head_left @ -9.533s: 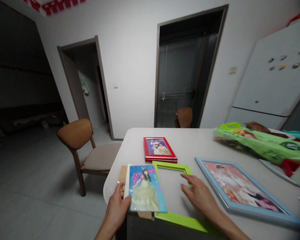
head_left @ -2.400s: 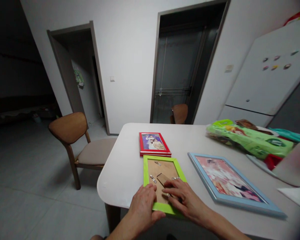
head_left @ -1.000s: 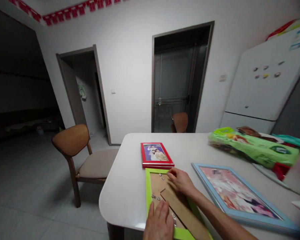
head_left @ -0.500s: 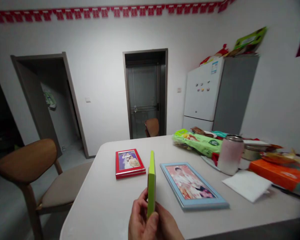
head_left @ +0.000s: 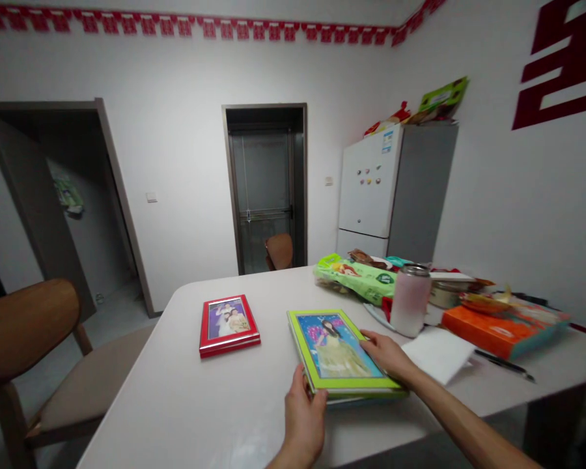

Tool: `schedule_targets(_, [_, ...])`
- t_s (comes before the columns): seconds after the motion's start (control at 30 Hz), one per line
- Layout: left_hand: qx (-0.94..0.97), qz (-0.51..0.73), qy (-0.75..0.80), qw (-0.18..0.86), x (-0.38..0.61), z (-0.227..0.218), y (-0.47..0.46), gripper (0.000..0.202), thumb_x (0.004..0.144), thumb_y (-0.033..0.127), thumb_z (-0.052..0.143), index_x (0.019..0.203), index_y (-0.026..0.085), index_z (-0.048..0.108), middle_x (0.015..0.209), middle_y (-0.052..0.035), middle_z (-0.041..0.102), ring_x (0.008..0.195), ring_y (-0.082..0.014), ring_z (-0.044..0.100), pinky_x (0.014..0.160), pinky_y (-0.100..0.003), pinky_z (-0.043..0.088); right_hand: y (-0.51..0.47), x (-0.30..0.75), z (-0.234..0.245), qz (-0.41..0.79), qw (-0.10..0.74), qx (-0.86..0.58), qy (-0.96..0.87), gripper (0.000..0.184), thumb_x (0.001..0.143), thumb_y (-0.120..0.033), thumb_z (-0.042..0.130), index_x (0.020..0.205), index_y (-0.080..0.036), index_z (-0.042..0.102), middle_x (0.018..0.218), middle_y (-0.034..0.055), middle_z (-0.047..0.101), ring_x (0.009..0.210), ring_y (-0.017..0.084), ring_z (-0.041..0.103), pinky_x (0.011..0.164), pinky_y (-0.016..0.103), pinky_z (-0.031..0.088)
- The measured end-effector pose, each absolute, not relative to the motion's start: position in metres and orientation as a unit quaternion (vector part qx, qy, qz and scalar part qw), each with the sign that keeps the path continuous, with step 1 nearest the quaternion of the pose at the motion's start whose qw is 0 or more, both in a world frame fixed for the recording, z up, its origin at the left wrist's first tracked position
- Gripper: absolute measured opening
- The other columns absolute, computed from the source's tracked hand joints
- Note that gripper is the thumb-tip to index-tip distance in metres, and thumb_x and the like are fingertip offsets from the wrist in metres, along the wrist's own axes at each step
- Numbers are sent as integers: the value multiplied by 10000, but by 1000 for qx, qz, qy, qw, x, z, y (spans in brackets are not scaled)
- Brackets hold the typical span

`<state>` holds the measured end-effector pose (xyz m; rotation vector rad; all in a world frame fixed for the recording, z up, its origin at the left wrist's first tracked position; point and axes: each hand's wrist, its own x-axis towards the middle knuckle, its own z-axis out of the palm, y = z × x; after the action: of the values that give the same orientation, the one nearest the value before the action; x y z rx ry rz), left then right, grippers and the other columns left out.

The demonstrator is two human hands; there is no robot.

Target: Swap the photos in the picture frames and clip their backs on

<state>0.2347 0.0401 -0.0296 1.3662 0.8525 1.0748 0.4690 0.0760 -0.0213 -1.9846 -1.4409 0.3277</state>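
A lime-green photo frame (head_left: 342,355) lies face up, showing a picture of a figure in a yellow dress. It rests over the blue-framed picture, of which only a thin edge (head_left: 356,401) shows beneath. My left hand (head_left: 303,417) grips the green frame's near left corner, thumb on top. On the frame's right edge, my right hand (head_left: 388,355) has its fingers curled against it. A red photo frame (head_left: 228,324) lies flat to the left, apart from both hands.
On the white table (head_left: 190,404) to the right stand a pink tumbler (head_left: 410,299), a green snack bag (head_left: 359,277), a white paper sheet (head_left: 437,355), an orange box (head_left: 498,326) and a pen (head_left: 502,365). A wooden chair (head_left: 24,339) is at left, a fridge (head_left: 390,189) behind.
Half a second ago the green frame stood on edge between my hands; now it lies picture side up over the blue frame. Before that it lay back side up while I worked its backing.
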Motion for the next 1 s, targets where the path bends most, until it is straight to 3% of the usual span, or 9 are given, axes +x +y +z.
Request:
schedule_targets(0.17, [686, 372, 465, 417, 244, -38, 37, 472, 672, 150, 480, 1139, 109, 425, 1083, -81, 572, 1000, -178, 508, 833, -225, 367, 80, 478, -35, 81, 281, -768, -569, 377, 691, -240, 409, 1014, -155, 586, 948, 76, 644, 874, 197, 578, 758, 255, 400])
schedule_targets(0.27, [713, 335, 470, 399, 241, -32, 33, 500, 656, 142, 491, 1151, 124, 419, 1118, -72, 551, 1028, -173, 489, 855, -220, 349, 80, 479, -37, 62, 263, -773, -573, 367, 699, -238, 410, 1015, -170, 584, 975, 66, 634, 896, 199, 569, 779, 265, 394])
schedule_targets(0.37, [711, 313, 478, 409, 226, -29, 39, 583, 627, 166, 535, 1186, 98, 384, 1199, -103, 481, 1093, -188, 433, 912, -238, 303, 83, 469, -31, 41, 253, -782, -567, 376, 712, -245, 405, 1025, -124, 575, 989, 117, 621, 909, 231, 560, 790, 307, 391])
schedule_targets(0.53, [625, 412, 525, 406, 159, -32, 74, 608, 575, 164, 582, 1154, 70, 423, 1243, -143, 419, 1167, -217, 343, 980, -267, 198, 106, 387, -21, -4, 276, -701, -658, 385, 757, -255, 375, 1087, -124, 521, 1106, 111, 553, 1014, 200, 496, 875, 293, 339])
schedule_targets(0.63, [582, 457, 548, 391, 114, -32, 91, 566, 574, 163, 585, 1118, 76, 451, 1243, -147, 415, 1185, -218, 311, 991, -269, 158, 127, 308, -20, 9, 247, -596, -764, 374, 759, -241, 384, 1091, -124, 510, 1105, 98, 549, 1016, 177, 485, 875, 272, 338])
schedule_targets(0.83, [477, 519, 556, 440, 74, -43, 100, 462, 525, 185, 655, 967, 119, 536, 1065, -130, 559, 1032, -241, 480, 906, -314, 302, 170, 201, -22, -8, 227, -556, -800, 429, 659, -190, 523, 1087, -174, 492, 1105, 106, 519, 1004, 230, 449, 839, 336, 320])
schedule_targets(1.0, [373, 573, 509, 524, 64, -45, 100, 370, 552, 316, 671, 840, 114, 558, 798, -84, 624, 828, -203, 577, 767, -313, 408, 158, 181, -16, -29, 206, -530, -822, 171, 691, -181, 486, 833, -175, 582, 903, 81, 557, 911, 219, 456, 800, 332, 313])
